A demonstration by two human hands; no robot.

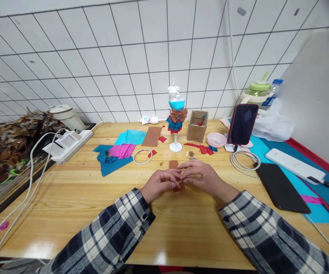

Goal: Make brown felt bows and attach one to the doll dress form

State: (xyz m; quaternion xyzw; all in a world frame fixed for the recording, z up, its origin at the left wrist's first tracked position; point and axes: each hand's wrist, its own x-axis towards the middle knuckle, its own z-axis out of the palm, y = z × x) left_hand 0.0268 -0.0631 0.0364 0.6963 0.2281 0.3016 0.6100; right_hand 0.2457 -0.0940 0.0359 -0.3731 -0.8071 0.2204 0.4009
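Note:
On the wooden table, my left hand (158,185) and my right hand (205,177) meet over a narrow brown strip (173,164) that looks like crepe paper or cloth. Fingers of both hands are bent together on the strip and cover its middle; one end shows beyond them, and a bit shows below. Just past my hands stands a small white dress form (176,147), upright on a round base. It wears a turquoise top (177,105), a brown bow (179,115) and a teal and red ruffled skirt (175,125). Small scissors (192,158) lie partly hidden behind my right hand.
Left of the form lie a brown sheet (152,136), turquoise, pink and teal pieces, and a white ring (142,156). To its right are a cardboard box (197,126), a pink bowl (216,139), a propped phone (242,124) and a black phone (283,187). A power strip (70,146) sits left.

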